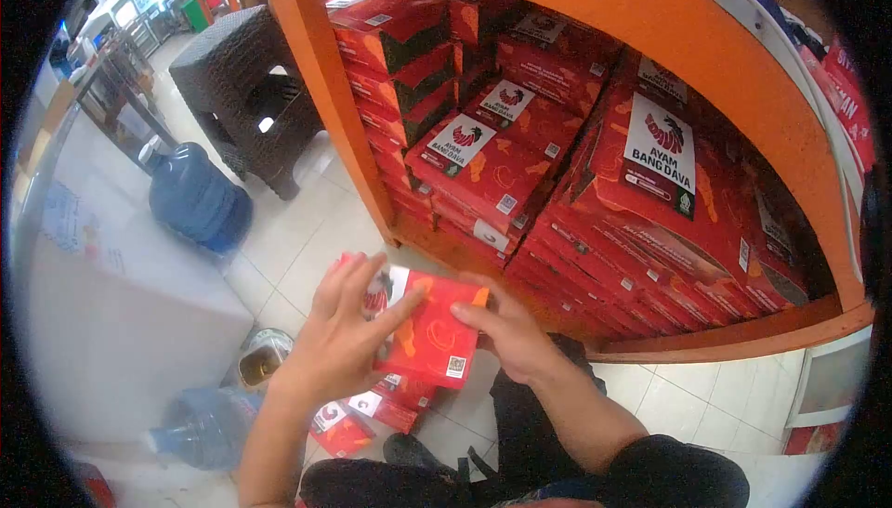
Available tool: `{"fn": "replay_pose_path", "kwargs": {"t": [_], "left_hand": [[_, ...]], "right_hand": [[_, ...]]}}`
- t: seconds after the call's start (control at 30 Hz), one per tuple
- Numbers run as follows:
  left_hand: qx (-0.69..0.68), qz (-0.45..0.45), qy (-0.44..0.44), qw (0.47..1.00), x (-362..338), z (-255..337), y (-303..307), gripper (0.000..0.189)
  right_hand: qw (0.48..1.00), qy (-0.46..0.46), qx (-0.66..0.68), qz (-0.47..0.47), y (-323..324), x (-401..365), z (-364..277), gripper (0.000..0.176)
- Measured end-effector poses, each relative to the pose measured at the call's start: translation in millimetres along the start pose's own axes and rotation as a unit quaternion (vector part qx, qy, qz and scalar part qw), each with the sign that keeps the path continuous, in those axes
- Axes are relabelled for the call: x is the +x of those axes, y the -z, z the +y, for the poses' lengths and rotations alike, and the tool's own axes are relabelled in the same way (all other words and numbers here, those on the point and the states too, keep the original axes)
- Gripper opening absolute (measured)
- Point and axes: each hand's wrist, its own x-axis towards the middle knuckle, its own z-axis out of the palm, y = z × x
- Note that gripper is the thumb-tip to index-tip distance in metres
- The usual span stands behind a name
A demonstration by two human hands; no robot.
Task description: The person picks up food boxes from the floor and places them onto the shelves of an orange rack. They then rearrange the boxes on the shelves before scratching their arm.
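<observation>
Currently the left hand (339, 341) and right hand (509, 333) both grasp a red box (435, 333); I think a loose grip may drop it, or it may knock the stacks (483, 173) down.

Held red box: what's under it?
More red boxes lying on the tiled floor, partly covered by the held box and left hand; their count is hidden.

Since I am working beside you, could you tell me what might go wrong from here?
The left hand and right hand hold the red box loosely, fingers spread, so it might slip. The stacked boxes on the orange shelf sit tilted and could slide out.
</observation>
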Motion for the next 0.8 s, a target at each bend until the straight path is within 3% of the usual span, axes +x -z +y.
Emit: {"fn": "replay_pose_path", "kwargs": {"t": [0.03, 0.07, 0.1, 0.13, 0.17, 0.2, 0.23, 0.3, 0.33, 0.4, 0.5, 0.57, 0.63, 0.7, 0.73, 0.8], "left_hand": [[-0.016, 0.004, 0.019, 1.000, -3.3, 0.8, 0.2, 0.096], [-0.063, 0.100, 0.010, 0.993, -11.4, -5.8, -10.5, 0.109], [-0.066, 0.097, 0.009, 0.993, -13.3, -5.4, -21.2, 0.109], [-0.302, 0.154, 0.127, 0.932, -12.3, -3.0, -30.3, 0.114], [-0.514, 0.201, 0.236, 0.800, -10.6, -0.7, -36.1, 0.121], [-0.625, 0.129, 0.254, 0.727, -5.9, -2.1, -37.8, 0.114], [-0.625, 0.132, 0.254, 0.727, 1.8, 4.3, -34.1, 0.114], [-0.636, 0.115, 0.283, 0.709, 22.2, 22.9, -25.5, 0.095], [-0.630, 0.184, 0.233, 0.718, 30.3, 20.8, -35.9, 0.085], [-0.631, 0.193, 0.237, 0.713, 50.2, 19.1, -24.4, 0.085], [-0.623, 0.228, 0.234, 0.710, 94.7, 6.8, -16.4, 0.086], [-0.597, 0.157, 0.277, 0.736, 129.6, -0.3, -8.3, 0.071], [-0.598, 0.158, 0.282, 0.733, 164.9, -3.8, -17.8, 0.069], [-0.599, 0.157, 0.290, 0.730, 194.6, -2.5, -28.7, 0.067], [-0.605, 0.170, 0.292, 0.721, 204.6, -0.1, -32.3, 0.076], [-0.610, 0.183, 0.296, 0.712, 226.0, 2.4, -43.0, 0.085]], "right_hand": [[1.000, -0.002, -0.002, 0.002, 3.9, 1.6, 0.8, 0.069], [0.995, 0.038, 0.080, 0.040, 7.4, 2.6, 2.0, 0.060], [0.980, 0.078, 0.164, 0.079, 9.5, 2.1, 2.4, 0.052], [0.965, 0.123, 0.220, 0.071, 10.0, 0.6, -0.5, 0.047], [0.965, 0.124, 0.220, 0.072, 8.6, -0.3, 0.4, 0.047], [0.966, 0.152, 0.195, 0.081, 6.1, -0.4, 2.1, 0.047], [0.965, 0.180, 0.168, 0.089, 3.0, -0.3, 3.7, 0.046], [0.963, 0.210, 0.139, 0.093, -1.5, 0.4, 4.5, 0.046], [0.952, 0.211, 0.193, 0.109, -3.2, 0.0, 4.5, 0.045], [0.938, 0.215, 0.244, 0.122, 0.3, -2.3, 5.1, 0.045], [0.978, 0.149, 0.122, 0.085, 15.0, -6.5, 9.9, 0.048], [0.997, 0.013, -0.070, 0.011, 14.9, -5.7, 10.8, 0.052], [0.993, 0.015, -0.117, -0.023, 12.1, -4.3, 17.3, 0.044], [0.961, 0.036, -0.268, -0.058, 9.7, -4.5, 20.5, 0.034], [0.959, 0.027, -0.277, -0.048, 8.0, -4.8, 21.7, 0.030], [0.951, 0.033, -0.305, -0.048, 13.0, -3.4, 25.3, 0.039]]}}
